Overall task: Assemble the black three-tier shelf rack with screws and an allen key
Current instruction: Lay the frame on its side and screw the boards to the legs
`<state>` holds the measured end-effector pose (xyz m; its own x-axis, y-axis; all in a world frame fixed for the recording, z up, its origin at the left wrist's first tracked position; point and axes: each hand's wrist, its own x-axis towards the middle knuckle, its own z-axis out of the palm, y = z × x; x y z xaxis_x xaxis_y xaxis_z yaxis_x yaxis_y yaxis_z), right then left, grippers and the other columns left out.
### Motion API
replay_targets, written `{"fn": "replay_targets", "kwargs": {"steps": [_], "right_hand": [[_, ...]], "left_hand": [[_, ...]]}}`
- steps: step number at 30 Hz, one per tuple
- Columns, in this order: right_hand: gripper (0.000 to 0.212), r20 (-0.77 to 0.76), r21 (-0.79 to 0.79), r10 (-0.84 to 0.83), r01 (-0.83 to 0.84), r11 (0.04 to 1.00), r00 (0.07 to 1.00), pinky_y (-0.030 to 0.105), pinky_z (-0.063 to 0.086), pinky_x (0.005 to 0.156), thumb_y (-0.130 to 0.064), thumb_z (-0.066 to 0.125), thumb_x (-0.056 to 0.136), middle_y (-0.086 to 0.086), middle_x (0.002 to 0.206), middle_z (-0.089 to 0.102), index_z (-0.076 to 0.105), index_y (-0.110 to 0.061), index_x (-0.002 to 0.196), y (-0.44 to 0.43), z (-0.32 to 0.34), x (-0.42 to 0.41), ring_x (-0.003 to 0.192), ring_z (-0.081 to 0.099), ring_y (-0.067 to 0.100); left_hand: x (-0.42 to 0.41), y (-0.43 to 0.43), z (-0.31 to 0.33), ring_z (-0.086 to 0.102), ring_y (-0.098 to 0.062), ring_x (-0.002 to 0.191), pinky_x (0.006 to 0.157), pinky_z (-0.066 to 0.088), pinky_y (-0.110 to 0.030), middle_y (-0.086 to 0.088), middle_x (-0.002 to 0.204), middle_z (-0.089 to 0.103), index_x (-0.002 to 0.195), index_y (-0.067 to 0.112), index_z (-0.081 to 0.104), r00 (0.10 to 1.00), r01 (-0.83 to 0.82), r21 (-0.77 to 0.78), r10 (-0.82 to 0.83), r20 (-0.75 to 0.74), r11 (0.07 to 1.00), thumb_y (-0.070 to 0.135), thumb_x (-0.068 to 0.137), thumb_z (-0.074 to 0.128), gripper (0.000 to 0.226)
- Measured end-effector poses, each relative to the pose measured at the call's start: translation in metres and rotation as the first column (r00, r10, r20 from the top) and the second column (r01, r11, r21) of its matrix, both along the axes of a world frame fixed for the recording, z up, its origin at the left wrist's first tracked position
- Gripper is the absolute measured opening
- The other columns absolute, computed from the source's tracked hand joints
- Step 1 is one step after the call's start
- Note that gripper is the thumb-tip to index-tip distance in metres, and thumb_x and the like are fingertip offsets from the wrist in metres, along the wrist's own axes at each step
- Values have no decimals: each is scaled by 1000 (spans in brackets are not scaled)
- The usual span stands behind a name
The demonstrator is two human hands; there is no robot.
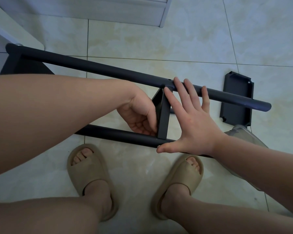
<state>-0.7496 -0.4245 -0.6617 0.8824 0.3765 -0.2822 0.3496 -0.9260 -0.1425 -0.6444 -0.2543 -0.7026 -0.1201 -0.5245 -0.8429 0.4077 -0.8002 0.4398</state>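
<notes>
While the rack frame lies above the tiled floor [159, 39], its two round matte black tubes [95, 69] run left to right. One flat shelf panel [162, 114] stands between them. Left hand [139, 114] pinches that panel; right hand [193, 119] is spread flat, gripping nothing. One loose panel [237, 98] lies right.

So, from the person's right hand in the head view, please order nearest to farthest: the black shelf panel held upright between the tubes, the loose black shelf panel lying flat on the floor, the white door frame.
From the right hand:
1. Upright black shelf panel, touching its index finger.
2. Flat black shelf panel, on the tiles to the right.
3. White door frame, at top.
</notes>
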Motion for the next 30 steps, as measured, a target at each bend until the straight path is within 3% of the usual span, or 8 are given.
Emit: {"fn": "replay_targets", "kwargs": {"steps": [6, 14, 20, 27, 30], "right_hand": [[142, -4, 5, -1, 1, 1000, 1000, 63, -13, 120, -102, 42, 55, 6, 170, -15, -2, -21, 163, 0, 0, 0, 155, -18, 30], [142, 5, 8, -3, 3, 1000, 1000, 63, -13, 120, -103, 41, 55, 6, 170, -13, 0, -21, 164, 0, -1, 0, 156, -17, 31], [142, 11, 5, 0, 0, 1000, 1000, 64, -12, 120, -103, 41, 55, 8, 170, -12, 0, -20, 164, 0, -2, 0, 156, -16, 32], [142, 13, 11, 0, 0, 1000, 1000, 63, -13, 120, -103, 41, 56, 8, 170, -12, 1, -19, 164, 0, -2, 0, 156, -16, 32], [142, 13, 7, 1, -1, 1000, 1000, 63, -13, 120, -103, 42, 56, 9, 170, -12, 1, -19, 164, 1, -2, 0, 156, -16, 32]], "left_hand": [[-5, -1, -3, 65, -9, 66, 69, 51, -22, 1, 77, 70, 91, 13, 70, 999, 27, -1, -27, 42, 1000, 9, 94, 61, 10], [-4, 1, -2, 67, -14, 78, 83, 52, -27, -5, 89, 71, 96, 10, 71, 999, -36, -33, 35, -33, 999, 1, 90, 59, 16], [-1, 0, -2, 65, -10, 73, 72, 49, -23, 2, 83, 71, 94, 17, 72, 995, 73, -1, -73, 73, 997, 13, 93, 64, 10], [0, 0, -3, 68, -11, 74, 75, 53, -23, -3, 86, 72, 94, 11, 72, 1000, 10, -26, -10, 14, 1000, 2, 90, 61, 15], [-1, 2, -2, 68, -12, 80, 78, 53, -24, -2, 92, 73, 96, 15, 74, 1000, 18, -49, -19, -19, 999, 9, 91, 62, 14]]}}
